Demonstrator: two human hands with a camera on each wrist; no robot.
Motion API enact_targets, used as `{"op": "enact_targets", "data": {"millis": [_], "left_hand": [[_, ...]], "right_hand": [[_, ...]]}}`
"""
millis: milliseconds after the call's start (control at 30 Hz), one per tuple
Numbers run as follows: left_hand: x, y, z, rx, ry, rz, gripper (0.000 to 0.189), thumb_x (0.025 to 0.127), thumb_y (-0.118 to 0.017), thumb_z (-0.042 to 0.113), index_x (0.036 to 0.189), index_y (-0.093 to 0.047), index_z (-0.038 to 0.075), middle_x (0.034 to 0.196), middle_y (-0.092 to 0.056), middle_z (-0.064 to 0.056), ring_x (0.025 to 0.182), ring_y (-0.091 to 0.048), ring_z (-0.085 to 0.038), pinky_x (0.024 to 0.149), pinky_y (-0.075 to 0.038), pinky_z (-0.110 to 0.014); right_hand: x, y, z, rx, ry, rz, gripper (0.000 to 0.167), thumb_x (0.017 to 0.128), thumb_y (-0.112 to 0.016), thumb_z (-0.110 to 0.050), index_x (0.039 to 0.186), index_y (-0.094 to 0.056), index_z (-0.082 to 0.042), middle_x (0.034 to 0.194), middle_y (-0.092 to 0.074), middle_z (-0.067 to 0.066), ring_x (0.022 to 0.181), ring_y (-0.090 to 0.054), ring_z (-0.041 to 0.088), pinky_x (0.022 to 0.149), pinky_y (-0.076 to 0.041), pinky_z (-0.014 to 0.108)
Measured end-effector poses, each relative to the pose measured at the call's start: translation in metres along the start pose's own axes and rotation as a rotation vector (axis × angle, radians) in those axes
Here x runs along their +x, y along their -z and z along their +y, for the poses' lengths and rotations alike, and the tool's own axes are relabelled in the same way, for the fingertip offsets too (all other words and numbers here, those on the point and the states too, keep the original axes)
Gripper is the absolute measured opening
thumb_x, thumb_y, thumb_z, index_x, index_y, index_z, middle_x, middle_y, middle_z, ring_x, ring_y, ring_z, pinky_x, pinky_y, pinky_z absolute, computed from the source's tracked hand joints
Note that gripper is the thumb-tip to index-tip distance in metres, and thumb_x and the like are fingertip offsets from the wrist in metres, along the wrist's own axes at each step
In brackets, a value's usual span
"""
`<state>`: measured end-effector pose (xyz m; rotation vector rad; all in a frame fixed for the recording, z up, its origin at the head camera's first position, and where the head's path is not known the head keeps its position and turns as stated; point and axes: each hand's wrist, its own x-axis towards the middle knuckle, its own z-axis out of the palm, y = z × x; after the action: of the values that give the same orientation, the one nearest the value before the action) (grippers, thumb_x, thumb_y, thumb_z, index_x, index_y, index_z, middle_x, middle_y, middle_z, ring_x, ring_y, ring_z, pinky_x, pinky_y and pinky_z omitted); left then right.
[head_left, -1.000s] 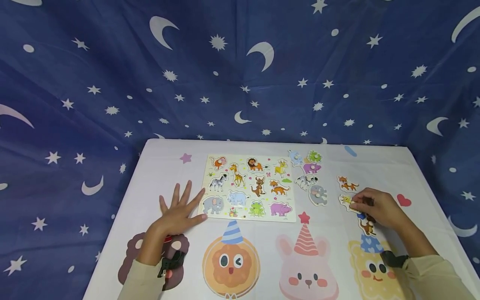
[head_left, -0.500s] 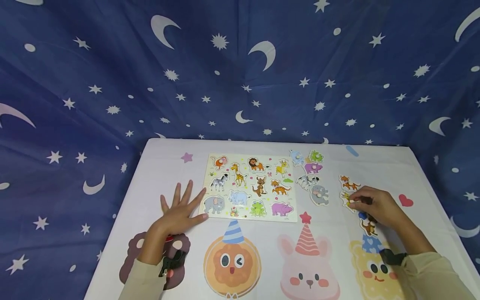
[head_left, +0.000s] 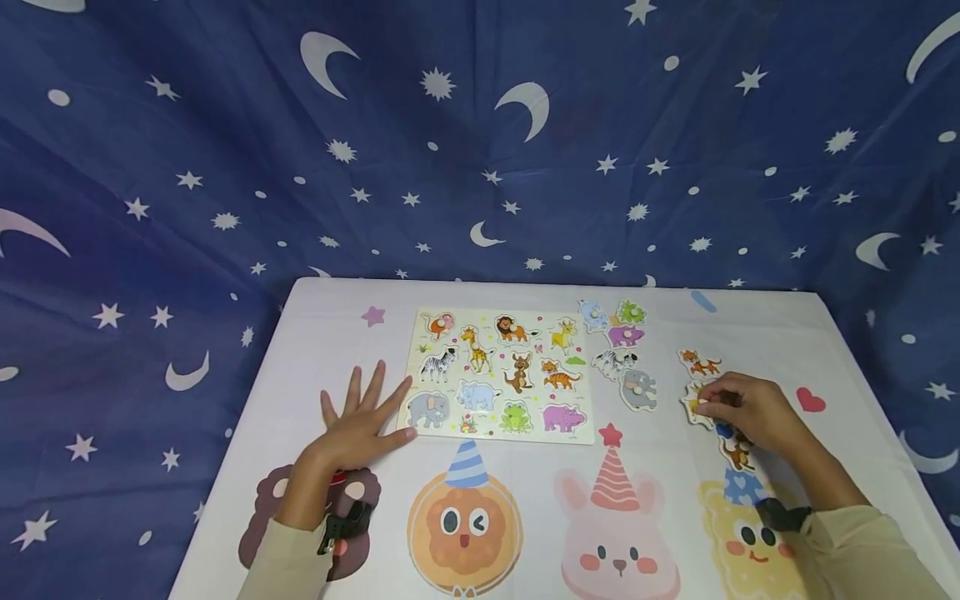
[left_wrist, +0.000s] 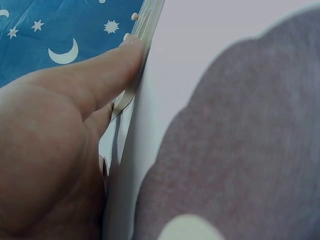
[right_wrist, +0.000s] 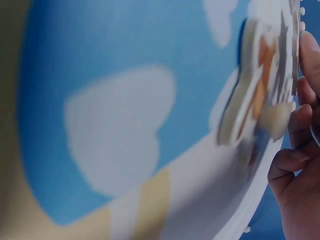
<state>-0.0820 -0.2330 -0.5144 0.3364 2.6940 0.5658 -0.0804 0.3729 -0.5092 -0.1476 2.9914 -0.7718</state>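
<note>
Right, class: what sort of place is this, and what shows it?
Probably a children's play corner, judging by the animal puzzle board, the white table cover printed with party-hatted characters, and the blue moon-and-star backdrop.

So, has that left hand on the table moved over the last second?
No, not noticeably: in the head view, the left hand keeps the same place below the printed pinkish-purple star.

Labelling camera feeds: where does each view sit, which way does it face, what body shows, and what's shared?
Head: on the head, faces forward-down at the puzzle board and starry cloth; left hand, right hand, sleeves show.
Left wrist: worn there, faces the puzzle board's edge; left thumb and part of the palm show.
Right wrist: worn there, faces a blurred knobbed piece and heart-print hat; fingers show.
Shared by head and right wrist: heart-print hat, right hand.
</note>
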Motion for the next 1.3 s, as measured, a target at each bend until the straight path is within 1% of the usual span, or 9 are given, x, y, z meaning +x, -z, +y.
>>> {"op": "enact_targets", "data": {"millis": [267,400,433,500,633,667,767,1033,1300], "left_hand": [[0.000,-0.001,-0.001,-0.004,0.001,0.003,0.086,0.091,-0.060,0.066,0.163,-0.025,0.033,0.173,0.009,-0.013,0.154,0.021,-0.048,0.104,0.023,-0.082],[0.000,-0.002,-0.001,-0.002,0.003,0.000,0.086,0.091,-0.059,0.067,0.163,-0.024,0.034,0.173,0.009,-0.012,0.154,0.021,-0.048,0.104,0.023,-0.082],[0.000,-0.002,-0.001,-0.002,0.004,0.000,0.086,0.091,-0.059,0.067,0.163,-0.024,0.034,0.173,0.009,-0.012,0.154,0.021,-0.048,0.104,0.022,-0.082],[0.000,-0.002,-0.001,-0.003,0.004,0.002,0.086,0.091,-0.059,0.067,0.163,-0.025,0.033,0.173,0.009,-0.013,0.155,0.021,-0.048,0.104,0.022,-0.083],[0.000,-0.001,-0.001,-0.001,0.003,0.005,0.086,0.092,-0.059,0.067,0.163,-0.024,0.033,0.173,0.009,-0.012,0.155,0.020,-0.049,0.104,0.022,-0.083],[-0.001,-0.001,-0.001,-0.001,0.003,0.005,0.086,0.092,-0.059,0.066,0.163,-0.024,0.034,0.173,0.009,-0.012,0.155,0.020,-0.049,0.104,0.022,-0.083],[-0.001,0.000,0.000,0.000,0.001,0.005,0.085,0.092,-0.059,0.066,0.163,-0.024,0.033,0.173,0.009,-0.013,0.155,0.020,-0.049,0.104,0.022,-0.083],[-0.001,0.000,0.000,-0.005,0.000,0.001,0.085,0.092,-0.059,0.066,0.163,-0.024,0.033,0.173,0.009,-0.012,0.155,0.020,-0.048,0.104,0.023,-0.082],[0.000,0.000,0.000,-0.001,-0.002,0.006,0.085,0.092,-0.060,0.065,0.163,-0.025,0.032,0.173,0.009,-0.013,0.155,0.020,-0.049,0.104,0.022,-0.083]], "right_hand": [[0.005,-0.003,-0.023,-0.005,0.082,0.021,0.016,0.083,-0.086,-0.022,0.091,-0.074,-0.014,0.078,-0.057,-0.004,0.071,-0.049,0.007,0.058,-0.044,0.019],[0.014,-0.009,-0.036,-0.004,0.083,0.045,0.020,0.083,-0.086,-0.024,0.092,-0.074,-0.011,0.076,-0.056,-0.004,0.072,-0.050,0.013,0.058,-0.043,0.021],[0.017,-0.011,-0.040,-0.001,0.088,0.055,0.020,0.082,-0.087,-0.024,0.093,-0.074,-0.011,0.076,-0.056,-0.004,0.076,-0.055,0.015,0.063,-0.050,0.022],[0.023,-0.015,-0.048,0.009,0.111,0.077,0.020,0.082,-0.087,-0.023,0.092,-0.074,-0.011,0.075,-0.056,-0.004,0.075,-0.057,0.018,0.063,-0.050,0.025],[0.035,-0.022,-0.063,0.048,0.149,0.107,0.018,0.082,-0.087,-0.022,0.088,-0.073,-0.011,0.075,-0.058,-0.004,0.073,-0.057,0.016,0.063,-0.050,0.025],[0.038,-0.023,-0.067,0.060,0.147,0.111,0.019,0.082,-0.087,-0.022,0.088,-0.073,-0.011,0.075,-0.059,-0.003,0.069,-0.053,0.014,0.058,-0.043,0.023],[0.046,-0.027,-0.078,0.083,0.119,0.115,0.019,0.082,-0.087,-0.022,0.086,-0.072,-0.012,0.076,-0.059,-0.003,0.069,-0.051,0.012,0.058,-0.042,0.022],[0.072,-0.043,-0.104,0.132,0.073,0.095,0.022,0.085,-0.085,-0.026,0.086,-0.069,-0.012,0.077,-0.058,0.002,0.067,-0.052,0.017,0.055,-0.043,0.027],[0.092,-0.061,-0.126,0.168,0.073,0.089,0.023,0.085,-0.085,-0.029,0.088,-0.070,-0.010,0.079,-0.060,0.002,0.070,-0.052,0.018,0.062,-0.043,0.029]]}}
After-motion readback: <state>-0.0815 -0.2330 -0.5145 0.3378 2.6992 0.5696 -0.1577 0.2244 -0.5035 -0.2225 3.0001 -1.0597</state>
